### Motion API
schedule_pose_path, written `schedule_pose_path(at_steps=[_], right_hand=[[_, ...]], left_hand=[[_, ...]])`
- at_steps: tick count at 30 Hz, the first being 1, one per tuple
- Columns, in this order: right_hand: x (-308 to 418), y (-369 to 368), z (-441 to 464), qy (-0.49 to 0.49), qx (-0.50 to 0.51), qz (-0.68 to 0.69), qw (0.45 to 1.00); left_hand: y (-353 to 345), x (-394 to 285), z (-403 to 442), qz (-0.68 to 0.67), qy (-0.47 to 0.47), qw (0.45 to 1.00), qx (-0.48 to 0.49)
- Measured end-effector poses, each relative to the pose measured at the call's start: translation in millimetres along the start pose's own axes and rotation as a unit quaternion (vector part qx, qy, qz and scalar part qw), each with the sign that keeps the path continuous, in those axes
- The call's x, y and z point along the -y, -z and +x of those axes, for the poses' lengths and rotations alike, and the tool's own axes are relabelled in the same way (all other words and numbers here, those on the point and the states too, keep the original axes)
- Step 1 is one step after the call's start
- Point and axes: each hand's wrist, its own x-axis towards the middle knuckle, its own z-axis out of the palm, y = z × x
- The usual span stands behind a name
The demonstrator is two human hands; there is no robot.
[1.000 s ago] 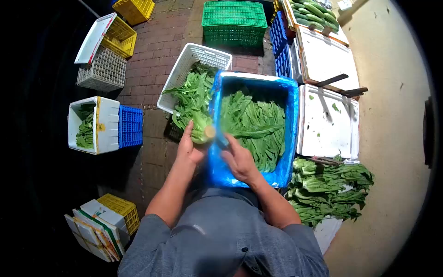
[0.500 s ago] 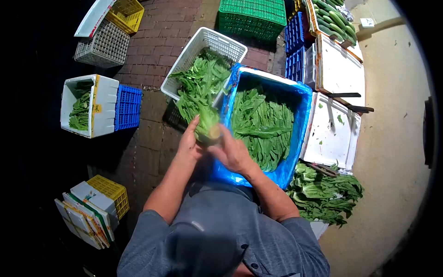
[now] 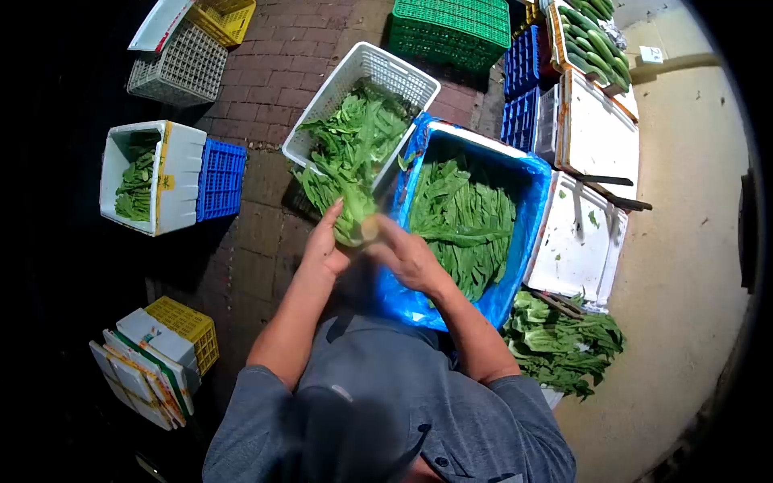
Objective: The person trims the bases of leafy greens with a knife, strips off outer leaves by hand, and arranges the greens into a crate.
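Note:
A head of leaf lettuce (image 3: 354,181) lies tilted in front of me, its pale cut stem end toward my body and its long green leaves reaching over the white basket. My left hand (image 3: 326,248) is closed round its lower part from the left. At the stem end, my right hand (image 3: 409,259) has thumb and fingers against the base, slightly blurred. Just right of the hands stands a box lined with blue plastic (image 3: 527,233), with flat layers of green leaves (image 3: 463,221) inside.
Beyond my hands is the white basket (image 3: 398,68) of leaves. More lettuce (image 3: 560,342) is heaped at right, below a white foam lid (image 3: 576,241). Green crates (image 3: 451,32) stand at the back, cucumbers (image 3: 596,48) at upper right. At left, a foam box (image 3: 181,181) holds greens.
The view has shifted slightly. Both hands stay on the lettuce, and its stem end sits a little further left, with my right fingers still against it.

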Motion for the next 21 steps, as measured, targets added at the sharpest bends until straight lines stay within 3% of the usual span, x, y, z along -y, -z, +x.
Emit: schedule_pose_path(at_steps=[6,16,21], right_hand=[[2.2,-6.8,7.7,-0.02,0.034,-0.062,0.997],[-5.6,-13.5,16.7,-0.031,0.009,-0.019,0.999],[-2.7,-11.0,22.3,-0.045,0.007,-0.001,0.999]], left_hand=[[7.7,-8.0,10.0,-0.018,-0.002,1.0,-0.008],[-0.2,-13.5,9.0,-0.003,-0.029,0.998,-0.049],[0.9,-15.5,9.5,-0.017,-0.028,0.999,-0.012]])
